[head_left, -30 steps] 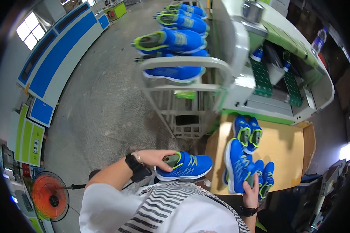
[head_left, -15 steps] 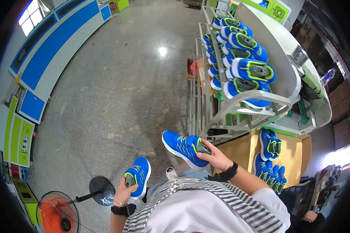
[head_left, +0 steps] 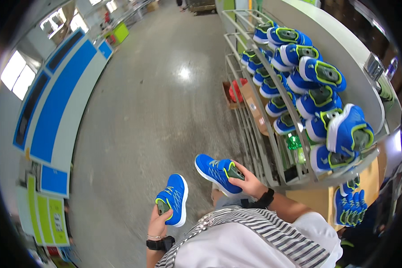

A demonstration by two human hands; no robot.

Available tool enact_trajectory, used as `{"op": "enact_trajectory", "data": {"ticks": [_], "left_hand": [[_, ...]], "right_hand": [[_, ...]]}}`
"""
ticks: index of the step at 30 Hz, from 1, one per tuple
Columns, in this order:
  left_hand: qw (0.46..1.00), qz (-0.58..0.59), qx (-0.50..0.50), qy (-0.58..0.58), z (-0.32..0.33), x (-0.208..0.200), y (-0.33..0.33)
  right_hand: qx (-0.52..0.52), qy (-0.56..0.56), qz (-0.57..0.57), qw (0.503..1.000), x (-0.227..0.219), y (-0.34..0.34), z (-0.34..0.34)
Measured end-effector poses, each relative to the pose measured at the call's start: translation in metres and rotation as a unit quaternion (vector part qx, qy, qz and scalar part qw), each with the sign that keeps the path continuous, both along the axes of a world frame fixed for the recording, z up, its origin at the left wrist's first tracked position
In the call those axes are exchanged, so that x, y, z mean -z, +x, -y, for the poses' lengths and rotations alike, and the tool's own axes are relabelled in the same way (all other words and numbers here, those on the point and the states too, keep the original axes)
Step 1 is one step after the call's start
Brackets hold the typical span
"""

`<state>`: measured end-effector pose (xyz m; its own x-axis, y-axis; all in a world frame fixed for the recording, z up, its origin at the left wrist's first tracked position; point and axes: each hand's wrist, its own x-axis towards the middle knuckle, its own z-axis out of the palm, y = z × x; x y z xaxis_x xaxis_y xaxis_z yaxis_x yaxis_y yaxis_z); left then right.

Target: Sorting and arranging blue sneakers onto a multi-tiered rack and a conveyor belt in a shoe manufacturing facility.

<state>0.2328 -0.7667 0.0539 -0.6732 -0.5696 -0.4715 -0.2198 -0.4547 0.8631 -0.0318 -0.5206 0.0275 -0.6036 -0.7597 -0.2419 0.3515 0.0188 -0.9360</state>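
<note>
In my left hand (head_left: 161,219) I grip a blue sneaker (head_left: 176,196) by its heel opening, thumb over the dark grey insert inside it. Its white sole faces right and its toe points away from me. A matching blue sneaker (head_left: 213,169) is in my right hand (head_left: 250,182), also held at the heel, with fingers wrapped over the collar and its toe toward the upper left. Both shoes have lime-green lining and are held apart from each other above the floor.
At right stands a metal rack (head_left: 272,129) loaded with several blue sneakers (head_left: 321,71). More sneakers (head_left: 349,207) sit on a wooden board (head_left: 319,196) near my right. A cardboard box (head_left: 254,107) lies in the rack. Along the left runs a blue-and-white machine (head_left: 60,105). Grey floor (head_left: 134,120) lies ahead.
My view has shifted; the rack looks nearer and larger at right, and the standing fan at lower left has gone out of view. Both hands keep hold of their sneakers.
</note>
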Motion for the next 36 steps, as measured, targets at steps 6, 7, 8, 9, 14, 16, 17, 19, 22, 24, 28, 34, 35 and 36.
{"op": "enact_trajectory", "data": {"ticks": [6,7,8,9,14,16,17,19,22,24,28,34,35,36], "left_hand": [[0.997,-0.012,0.070,0.014,0.125,-0.034,-0.144],[0.997,-0.017,0.069,0.013,0.139,-0.037,-0.165],[0.997,-0.021,0.069,0.011,0.156,-0.032,-0.186],[0.996,-0.025,0.081,0.017,0.173,-0.028,-0.204],[0.982,-0.001,0.179,0.062,0.267,0.002,-0.312],[0.972,0.014,0.234,0.035,0.296,-0.002,-0.368],[0.967,0.014,0.252,0.036,0.308,-0.007,-0.398],[0.961,-0.007,0.276,0.005,0.324,-0.020,-0.461],[0.938,-0.043,0.343,-0.007,0.350,-0.047,-0.563],[0.914,-0.098,0.392,-0.043,0.355,-0.065,-0.629],[0.873,-0.192,0.435,-0.112,0.333,-0.115,-0.748],[0.798,-0.337,0.472,-0.163,0.259,-0.163,-0.890],[0.788,-0.352,0.482,-0.150,0.245,-0.165,-0.910],[0.779,-0.352,0.487,-0.179,0.232,-0.168,-0.931]], "right_hand": [[0.081,0.046,-0.042,0.995,-0.025,-0.087,0.066],[0.104,0.046,-0.048,0.992,-0.028,-0.099,0.073],[0.134,0.046,-0.043,0.989,-0.027,-0.111,0.084],[0.146,0.052,-0.047,0.987,-0.029,-0.121,0.091],[0.244,0.089,-0.062,0.964,-0.031,-0.164,0.130],[0.314,0.073,-0.025,0.946,-0.028,-0.178,0.147],[0.331,0.074,-0.024,0.940,-0.031,-0.187,0.158],[0.393,0.082,-0.013,0.916,-0.039,-0.202,0.175],[0.435,0.069,-0.022,0.897,-0.065,-0.226,0.202],[0.454,0.074,-0.036,0.887,-0.076,-0.237,0.216],[0.493,0.031,-0.032,0.869,-0.084,-0.258,0.230],[0.567,0.036,-0.055,0.821,-0.071,-0.284,0.224],[0.582,0.040,-0.060,0.810,-0.071,-0.287,0.225],[0.595,0.035,-0.067,0.800,-0.078,-0.291,0.229]]}}
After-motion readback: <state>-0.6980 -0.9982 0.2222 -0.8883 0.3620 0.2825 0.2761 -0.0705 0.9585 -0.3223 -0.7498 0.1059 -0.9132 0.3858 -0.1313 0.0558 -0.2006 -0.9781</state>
